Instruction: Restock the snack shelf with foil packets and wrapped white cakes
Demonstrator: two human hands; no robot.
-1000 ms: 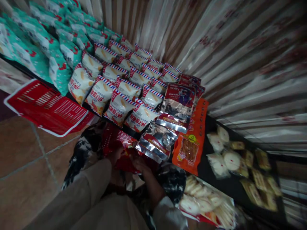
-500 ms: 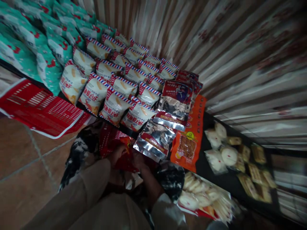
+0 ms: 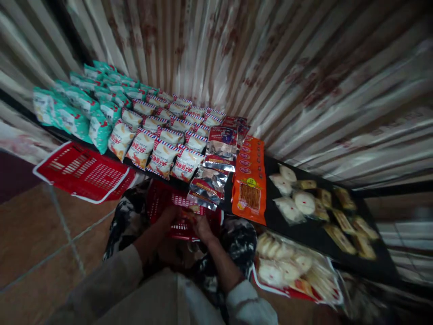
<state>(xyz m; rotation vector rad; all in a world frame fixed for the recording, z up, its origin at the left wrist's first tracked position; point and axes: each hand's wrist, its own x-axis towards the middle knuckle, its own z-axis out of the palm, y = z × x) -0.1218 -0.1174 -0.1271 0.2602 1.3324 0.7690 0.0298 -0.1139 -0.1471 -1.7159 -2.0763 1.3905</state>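
A red plastic basket [image 3: 179, 232] rests on my lap between my dark patterned trouser legs. Over it, my left hand [image 3: 169, 215] and my right hand [image 3: 203, 229] meet at a small orange-red packet [image 3: 187, 215], with fingers closed on it from both sides. Its print is too dim and blurred to read. Just beyond my hands, silver-and-maroon pouches [image 3: 209, 183] overlap the front edge of the black table [image 3: 275, 228]. White snack bags [image 3: 162, 158] with striped tops stand in rows behind the basket.
Teal bags [image 3: 72, 117] fill the table's left end. An orange pouch [image 3: 248, 180], round white packets [image 3: 304, 203] and small yellowish packets [image 3: 343, 221] lie to the right. Red baskets stand below, one at left [image 3: 86, 169], one at right holding white packets [image 3: 280, 266]. Curtains [image 3: 270, 58] hang behind.
The view has drawn back and tilted upward, so more curtain shows. My hands have come together over the basket, and the orange-red packet is now between them.
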